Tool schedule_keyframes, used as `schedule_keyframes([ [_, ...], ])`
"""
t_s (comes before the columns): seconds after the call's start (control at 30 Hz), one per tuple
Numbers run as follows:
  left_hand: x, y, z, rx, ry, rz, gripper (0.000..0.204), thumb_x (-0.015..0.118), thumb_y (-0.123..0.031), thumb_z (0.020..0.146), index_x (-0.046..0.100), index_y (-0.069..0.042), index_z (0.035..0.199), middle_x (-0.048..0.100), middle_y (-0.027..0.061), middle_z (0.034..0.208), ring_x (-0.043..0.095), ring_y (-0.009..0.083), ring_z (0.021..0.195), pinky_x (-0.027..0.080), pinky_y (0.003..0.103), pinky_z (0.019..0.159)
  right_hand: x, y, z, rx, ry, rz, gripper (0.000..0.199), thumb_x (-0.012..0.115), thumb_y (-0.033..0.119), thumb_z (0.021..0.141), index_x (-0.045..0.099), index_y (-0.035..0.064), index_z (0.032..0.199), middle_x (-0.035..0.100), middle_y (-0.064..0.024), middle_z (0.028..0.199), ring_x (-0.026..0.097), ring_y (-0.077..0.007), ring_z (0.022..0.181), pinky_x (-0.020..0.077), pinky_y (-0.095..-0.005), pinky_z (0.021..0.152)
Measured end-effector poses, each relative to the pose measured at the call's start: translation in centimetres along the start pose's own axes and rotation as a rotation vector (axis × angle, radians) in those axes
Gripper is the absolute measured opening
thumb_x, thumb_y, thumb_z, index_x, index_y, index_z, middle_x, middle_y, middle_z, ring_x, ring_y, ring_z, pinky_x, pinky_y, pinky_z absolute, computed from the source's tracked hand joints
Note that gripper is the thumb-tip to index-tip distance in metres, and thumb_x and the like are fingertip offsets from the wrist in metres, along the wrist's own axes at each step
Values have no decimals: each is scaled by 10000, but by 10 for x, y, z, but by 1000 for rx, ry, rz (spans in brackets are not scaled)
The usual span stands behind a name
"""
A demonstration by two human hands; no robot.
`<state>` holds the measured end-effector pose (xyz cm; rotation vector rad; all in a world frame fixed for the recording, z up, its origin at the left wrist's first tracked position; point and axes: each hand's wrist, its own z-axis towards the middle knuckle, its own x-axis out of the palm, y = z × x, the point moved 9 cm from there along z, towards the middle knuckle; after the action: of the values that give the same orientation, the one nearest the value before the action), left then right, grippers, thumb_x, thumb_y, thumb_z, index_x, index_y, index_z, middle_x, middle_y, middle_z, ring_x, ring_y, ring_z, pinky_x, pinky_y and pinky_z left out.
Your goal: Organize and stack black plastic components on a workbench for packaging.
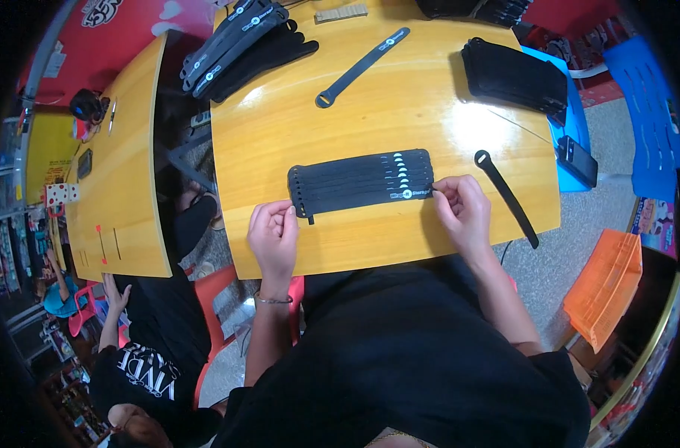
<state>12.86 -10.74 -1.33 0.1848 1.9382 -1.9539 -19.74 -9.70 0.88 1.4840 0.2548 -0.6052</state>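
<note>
Left hand [274, 233]: near table [280, 134] edge, fingertips pinching the row of black straps [362, 181] at its left end. Right hand [463, 209]: pinching the nearest strap's right tip. Loose strap [506, 196]: near right edge. Single strap [361, 67], strap stacks [239, 46] [513, 75]: far side.

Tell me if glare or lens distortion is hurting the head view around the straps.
Head view: a bright glare patch sits on the wooden table, clear of the row of black straps; both hands, left and right, look sharp; table edges bow toward the dark fisheye rim.
</note>
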Motion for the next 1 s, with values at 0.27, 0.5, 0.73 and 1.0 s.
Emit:
schedule_keyframes([
  [0.27,18,-65,-23,407,73,481,319,624,25,782,610,-16,1098,584,152,1166,576,314,1062,463,379,901,0,36,-18,-369,56,-167,346,659,-35,760,685,110,1072,554,-66,778,566,-164,620,463,-267,532],
  [0.5,68,-82,-45,494,346,653,621,669,-320,826,472,-42,1345,418,156,1429,337,328,1358,256,467,1109,31,53,-25,-378,191,-407,385,726,120,756,682,192,1132,574,-40,783,590,-191,651,488,-310,544],
  [0.73,73,-73,-47,471,398,688,654,664,-372,812,469,-43,1342,405,150,1440,342,301,1358,235,483,1113,-4,27,-25,-201,75,-514,242,638,72,855,693,98,1089,539,-68,732,559,-181,628,439,-282,567],
  [1.0,70,-108,53,616,131,560,433,695,-187,798,566,-38,1183,570,122,1210,547,289,1100,435,415,939,-26,20,-21,-234,-33,-127,117,592,15,864,657,4,961,522,-62,745,476,-132,592,378,-250,538],
])
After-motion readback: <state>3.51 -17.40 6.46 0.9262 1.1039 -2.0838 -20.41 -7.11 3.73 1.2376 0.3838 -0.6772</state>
